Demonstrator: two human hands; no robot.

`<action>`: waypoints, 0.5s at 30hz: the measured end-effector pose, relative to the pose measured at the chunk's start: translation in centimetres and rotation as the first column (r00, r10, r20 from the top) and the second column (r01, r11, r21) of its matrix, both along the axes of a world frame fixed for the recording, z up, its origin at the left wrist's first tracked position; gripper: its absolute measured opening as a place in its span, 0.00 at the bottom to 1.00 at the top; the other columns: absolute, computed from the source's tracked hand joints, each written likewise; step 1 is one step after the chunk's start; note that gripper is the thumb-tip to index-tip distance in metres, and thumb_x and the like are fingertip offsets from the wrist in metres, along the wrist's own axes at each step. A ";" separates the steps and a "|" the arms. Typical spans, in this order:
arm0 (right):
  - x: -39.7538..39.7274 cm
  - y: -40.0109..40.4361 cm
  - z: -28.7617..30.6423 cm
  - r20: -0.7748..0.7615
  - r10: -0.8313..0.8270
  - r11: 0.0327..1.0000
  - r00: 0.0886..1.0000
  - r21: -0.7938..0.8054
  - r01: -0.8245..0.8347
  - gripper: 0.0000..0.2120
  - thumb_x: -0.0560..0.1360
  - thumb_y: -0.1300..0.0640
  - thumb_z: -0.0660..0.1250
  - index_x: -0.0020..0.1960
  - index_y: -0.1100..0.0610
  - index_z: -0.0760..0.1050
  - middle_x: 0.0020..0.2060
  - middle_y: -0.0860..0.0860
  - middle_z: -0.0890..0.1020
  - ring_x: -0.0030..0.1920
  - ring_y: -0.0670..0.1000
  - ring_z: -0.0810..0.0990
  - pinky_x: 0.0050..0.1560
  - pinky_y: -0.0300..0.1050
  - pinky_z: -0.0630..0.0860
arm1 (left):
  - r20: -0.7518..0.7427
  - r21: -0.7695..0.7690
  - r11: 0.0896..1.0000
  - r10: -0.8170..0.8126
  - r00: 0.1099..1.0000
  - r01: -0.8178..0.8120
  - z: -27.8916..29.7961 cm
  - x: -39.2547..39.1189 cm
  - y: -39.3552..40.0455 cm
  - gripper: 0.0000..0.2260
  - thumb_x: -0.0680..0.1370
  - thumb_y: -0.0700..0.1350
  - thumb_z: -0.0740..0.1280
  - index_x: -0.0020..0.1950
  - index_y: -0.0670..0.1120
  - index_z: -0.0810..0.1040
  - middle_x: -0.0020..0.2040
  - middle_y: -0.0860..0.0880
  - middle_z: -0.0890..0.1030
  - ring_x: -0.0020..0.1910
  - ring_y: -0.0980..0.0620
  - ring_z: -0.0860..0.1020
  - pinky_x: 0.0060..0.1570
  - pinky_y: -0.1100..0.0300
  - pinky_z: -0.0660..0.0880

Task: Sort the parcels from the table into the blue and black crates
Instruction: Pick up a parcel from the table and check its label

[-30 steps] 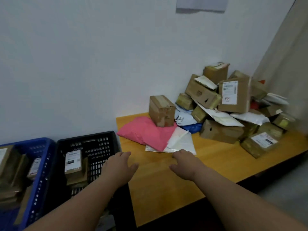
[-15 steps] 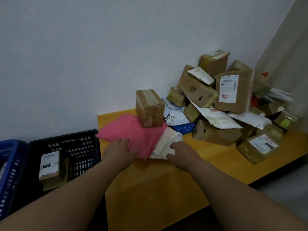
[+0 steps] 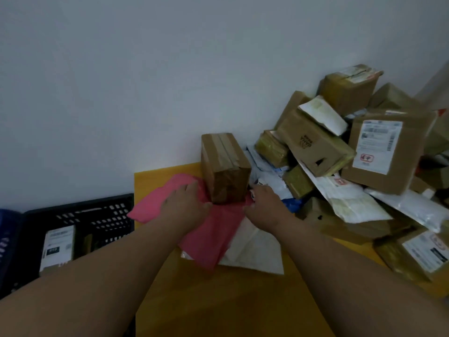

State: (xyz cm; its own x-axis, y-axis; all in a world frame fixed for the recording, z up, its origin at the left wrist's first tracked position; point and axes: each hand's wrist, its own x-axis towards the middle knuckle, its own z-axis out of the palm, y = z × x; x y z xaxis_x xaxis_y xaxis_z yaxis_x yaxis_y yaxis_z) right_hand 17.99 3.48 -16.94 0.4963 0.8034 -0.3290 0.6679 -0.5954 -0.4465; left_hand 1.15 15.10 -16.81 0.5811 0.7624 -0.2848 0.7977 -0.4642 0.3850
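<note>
A taped brown box [image 3: 226, 166] stands on a pink mailer [image 3: 213, 237] at the back left of the yellow table [image 3: 218, 307]. My left hand [image 3: 184, 205] lies flat on the pink mailer, its thumb beside the box's lower left corner. My right hand [image 3: 264, 205] reaches the box's lower right corner with its fingers stretched forward; I cannot tell whether they touch the box. Left of the table, the black crate [image 3: 80, 207] holds a labelled parcel [image 3: 58, 246]. Only a sliver of the blue crate [image 3: 7, 229] shows at the left edge.
A white mailer [image 3: 255, 251] lies under the pink one. A heap of brown boxes and white mailers [image 3: 315, 147] fills the table's right side against the wall, with a large labelled box [image 3: 384, 152] on top and another labelled box [image 3: 418, 256] at front right.
Both hands have moved forward from the table's front area to either side of the taped brown box. The view has closed in, and the blue crate has slid almost out of frame.
</note>
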 end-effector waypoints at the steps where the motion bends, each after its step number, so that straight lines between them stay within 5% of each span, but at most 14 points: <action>1: 0.6 1.0 -0.4 -0.035 -0.015 1.000 0.999 0.021 0.016 0.22 0.75 0.52 0.66 0.67 0.58 0.68 0.61 0.57 0.73 0.63 0.58 0.72 0.64 0.55 0.72 | -0.007 -0.001 1.000 0.012 1.000 -0.012 0.0 0.5 0.4 0.31 0.78 0.58 0.63 0.76 0.45 0.59 0.73 0.41 0.67 0.70 0.40 0.67 0.67 0.48 0.66; 4: 2.6 3.3 -1.6 -0.117 -0.031 0.997 0.993 0.068 0.039 0.19 0.72 0.52 0.67 0.60 0.57 0.68 0.56 0.55 0.75 0.57 0.56 0.75 0.60 0.56 0.75 | -0.002 -0.039 0.997 0.064 0.998 -0.064 -0.5 2.1 1.4 0.31 0.77 0.58 0.64 0.75 0.45 0.60 0.71 0.42 0.69 0.68 0.41 0.69 0.66 0.48 0.68; 7: 4.1 5.2 -1.4 -0.256 -0.110 0.977 0.961 0.149 0.151 0.24 0.73 0.57 0.68 0.65 0.56 0.64 0.54 0.53 0.77 0.54 0.52 0.78 0.54 0.50 0.78 | 0.031 -0.127 0.985 0.119 0.992 -0.114 -0.9 3.9 2.5 0.32 0.76 0.59 0.64 0.74 0.45 0.60 0.71 0.41 0.70 0.68 0.41 0.70 0.66 0.48 0.69; 11: 5.8 7.2 -1.6 -0.391 -0.123 0.974 0.912 0.129 0.186 0.19 0.73 0.58 0.68 0.62 0.53 0.68 0.51 0.50 0.79 0.53 0.52 0.79 0.55 0.49 0.79 | 0.188 -0.341 0.928 0.222 0.957 -0.148 -1.2 6.4 2.9 0.31 0.80 0.47 0.66 0.78 0.42 0.55 0.70 0.47 0.70 0.68 0.47 0.71 0.60 0.67 0.65; 15: 6.2 7.7 -1.1 -0.470 -0.129 0.969 0.873 0.127 0.211 0.16 0.74 0.61 0.65 0.58 0.49 0.68 0.50 0.50 0.78 0.51 0.52 0.78 0.56 0.51 0.78 | 0.362 -0.444 0.872 0.384 0.849 -0.205 -1.4 8.0 2.5 0.22 0.79 0.46 0.67 0.71 0.46 0.67 0.63 0.52 0.77 0.58 0.53 0.76 0.59 0.61 0.72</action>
State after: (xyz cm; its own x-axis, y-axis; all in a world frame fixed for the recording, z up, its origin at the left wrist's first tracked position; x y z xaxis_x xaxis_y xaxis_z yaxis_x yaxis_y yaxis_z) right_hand 24.21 11.14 -18.07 0.4588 0.7838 -0.4184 0.2616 -0.5693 -0.7794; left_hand 9.16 17.60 -18.24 0.4755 0.8020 -0.3615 0.5851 0.0185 0.8107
